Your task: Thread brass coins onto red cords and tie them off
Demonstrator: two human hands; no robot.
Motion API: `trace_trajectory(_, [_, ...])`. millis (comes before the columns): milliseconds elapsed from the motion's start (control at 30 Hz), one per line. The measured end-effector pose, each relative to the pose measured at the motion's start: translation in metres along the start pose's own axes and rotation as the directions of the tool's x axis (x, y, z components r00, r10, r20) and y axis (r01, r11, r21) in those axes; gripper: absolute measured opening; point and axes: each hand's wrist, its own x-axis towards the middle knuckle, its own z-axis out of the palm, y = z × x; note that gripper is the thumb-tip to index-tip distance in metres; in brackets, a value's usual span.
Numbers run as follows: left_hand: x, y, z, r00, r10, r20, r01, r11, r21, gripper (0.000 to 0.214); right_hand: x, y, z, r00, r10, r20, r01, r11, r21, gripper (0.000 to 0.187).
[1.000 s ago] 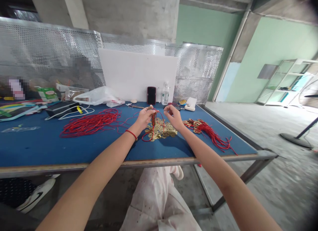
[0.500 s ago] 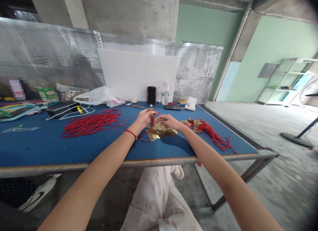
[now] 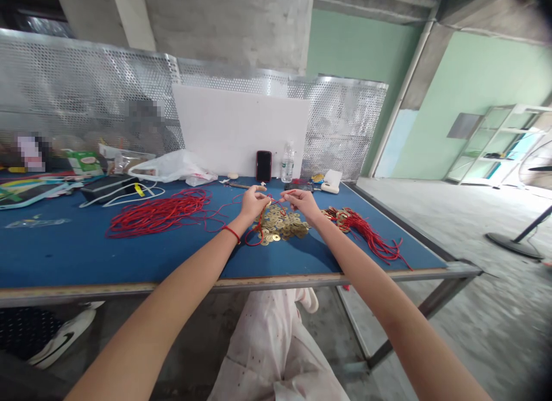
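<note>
My left hand (image 3: 251,201) and my right hand (image 3: 304,201) are raised side by side above a pile of brass coins (image 3: 282,226) on the blue table (image 3: 64,251). Both hands pinch a red cord (image 3: 274,199) that runs between them and loops down to the table by the coins. A big bundle of loose red cord (image 3: 157,212) lies to the left. To the right lies a heap of coins tied on red cords (image 3: 361,230).
A dark phone (image 3: 263,165) and a water bottle (image 3: 287,162) stand against a white board (image 3: 241,128) at the back. A white plastic bag (image 3: 172,166), cables and packets crowd the back left. The table's front edge (image 3: 267,282) lies above my knees.
My right hand dropped toward the coins half a second ago, then rose again and drew the red cord sideways away from my left hand.
</note>
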Motion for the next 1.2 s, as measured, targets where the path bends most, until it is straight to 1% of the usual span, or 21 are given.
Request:
trace_trajectory(100, [-0.004,0.001,0.003,0.993,0.094,0.071,-0.100,0.992,0.083,0.034,0.000,0.002,0.003,1.000,-0.028,-0.011,0.027,0.996,-0.082,0.029])
trace_trajectory(167, [-0.006,0.000,0.005,0.985,0.132,0.111,-0.143,0.985,0.098,0.034,-0.001,0.003,0.004,0.999,-0.028,0.022,0.031,0.994,-0.102,0.025])
trace_trajectory(233, [-0.007,0.000,0.006,0.980,0.151,0.128,-0.165,0.981,0.103,0.034,0.000,0.006,0.005,0.998,-0.012,0.063,0.018,0.995,-0.098,0.025])
trace_trajectory(267, [-0.007,-0.001,0.006,0.979,0.160,0.130,-0.174,0.979,0.107,0.034,0.000,0.007,0.006,0.997,-0.001,0.075,0.008,0.996,-0.093,0.030])
trace_trajectory(367, [-0.007,0.000,0.006,0.972,0.201,0.124,-0.217,0.966,0.139,0.034,0.002,0.013,0.006,0.995,0.057,0.081,-0.051,0.996,-0.068,0.061])
trace_trajectory(433, [-0.008,0.000,0.006,0.962,0.236,0.134,-0.257,0.952,0.168,0.034,0.002,0.016,0.006,0.988,0.124,0.095,-0.119,0.991,-0.060,0.077])
trace_trajectory(500, [-0.008,0.001,0.006,0.950,0.264,0.168,-0.295,0.935,0.195,0.034,0.002,0.018,0.006,0.973,0.203,0.113,-0.196,0.978,-0.070,0.084])
trace_trajectory(600, [-0.010,0.000,0.007,0.928,0.301,0.221,-0.350,0.906,0.237,0.032,0.000,0.020,0.006,0.946,0.302,0.114,-0.292,0.951,-0.097,0.086])
trace_trajectory(700, [-0.010,0.000,0.008,0.901,0.337,0.272,-0.409,0.867,0.284,0.033,-0.001,0.019,0.005,0.935,0.342,0.089,-0.336,0.939,-0.080,0.082])
trace_trajectory(800, [-0.011,0.000,0.008,0.879,0.349,0.326,-0.449,0.835,0.316,0.035,0.000,0.017,0.003,0.940,0.335,0.064,-0.332,0.942,-0.050,0.074])
trace_trajectory(1000, [-0.013,0.002,0.007,0.859,0.341,0.381,-0.475,0.809,0.346,0.036,0.001,0.012,-0.002,0.961,0.270,0.059,-0.266,0.962,-0.066,0.038])
trace_trajectory(1100, [-0.015,0.004,0.007,0.838,0.355,0.414,-0.513,0.771,0.377,0.035,0.001,0.012,-0.002,0.967,0.252,0.042,-0.250,0.967,-0.047,0.029])
trace_trajectory(1200, [-0.017,0.006,0.007,0.809,0.360,0.464,-0.557,0.721,0.412,0.038,-0.001,0.011,-0.001,0.963,0.260,0.074,-0.257,0.965,-0.051,0.023])
